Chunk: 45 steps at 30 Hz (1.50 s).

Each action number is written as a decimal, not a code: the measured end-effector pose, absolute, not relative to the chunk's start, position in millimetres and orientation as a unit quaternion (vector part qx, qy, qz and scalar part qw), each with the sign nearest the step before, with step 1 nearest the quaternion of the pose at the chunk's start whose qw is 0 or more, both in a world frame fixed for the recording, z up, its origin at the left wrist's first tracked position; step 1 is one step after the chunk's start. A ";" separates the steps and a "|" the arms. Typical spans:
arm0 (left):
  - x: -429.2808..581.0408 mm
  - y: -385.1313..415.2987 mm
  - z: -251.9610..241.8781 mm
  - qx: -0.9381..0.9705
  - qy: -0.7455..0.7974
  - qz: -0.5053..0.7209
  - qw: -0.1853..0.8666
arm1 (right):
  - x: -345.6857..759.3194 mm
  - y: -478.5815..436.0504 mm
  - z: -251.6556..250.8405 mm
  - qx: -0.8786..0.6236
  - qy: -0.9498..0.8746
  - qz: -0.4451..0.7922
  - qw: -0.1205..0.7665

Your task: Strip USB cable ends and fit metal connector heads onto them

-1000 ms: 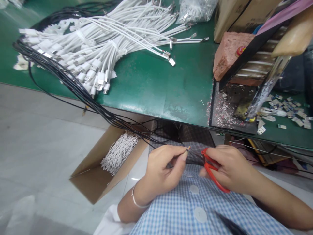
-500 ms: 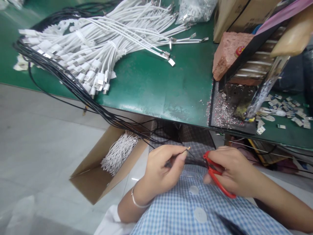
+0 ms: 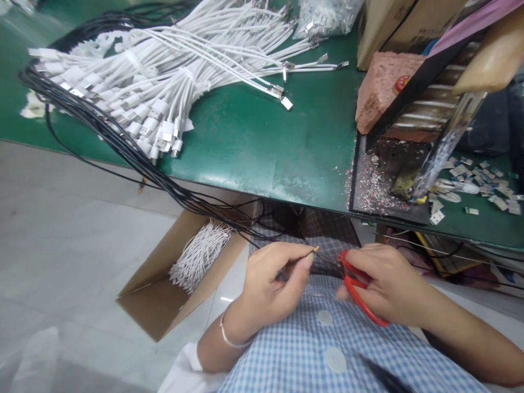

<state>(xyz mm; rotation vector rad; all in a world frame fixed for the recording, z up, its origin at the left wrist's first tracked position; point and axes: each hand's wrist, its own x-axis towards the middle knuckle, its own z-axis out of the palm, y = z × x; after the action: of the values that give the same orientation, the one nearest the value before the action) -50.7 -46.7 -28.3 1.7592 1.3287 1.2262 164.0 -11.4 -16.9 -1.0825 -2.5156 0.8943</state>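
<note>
Between thumb and forefinger, my left hand [image 3: 274,281] pinches the end of a black cable, whose small yellowish tip [image 3: 316,249] pokes out past the fingers. My right hand [image 3: 387,281] is closed around red-handled scissors [image 3: 355,284], a short way to the right of that tip. The scissor blades are dark and hard to make out against the background. A bundle of black cables [image 3: 135,150] drapes over the table edge, with strands running down toward my left hand.
White USB cables [image 3: 164,82] lie bundled on the green table [image 3: 262,147]. An open cardboard box [image 3: 143,305] holding white cables [image 3: 200,254] stands below. To the right are a brick [image 3: 385,90], a debris-strewn black tray [image 3: 368,191] and loose USB connectors [image 3: 497,188].
My right hand has shifted slightly left with the scissors, closer to the cable tip. My left hand keeps its pinch in nearly the same place.
</note>
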 end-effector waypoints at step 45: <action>-53.2 -46.5 -26.6 0.650 0.515 0.451 0.330 | 167.5 -8.6 -16.8 -0.363 -0.902 0.200 0.118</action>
<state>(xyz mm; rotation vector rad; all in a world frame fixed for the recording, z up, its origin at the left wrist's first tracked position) -53.2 -46.5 -26.6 1.7003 1.3483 1.1791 167.5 -8.6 -16.8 -1.0626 -2.6387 0.5859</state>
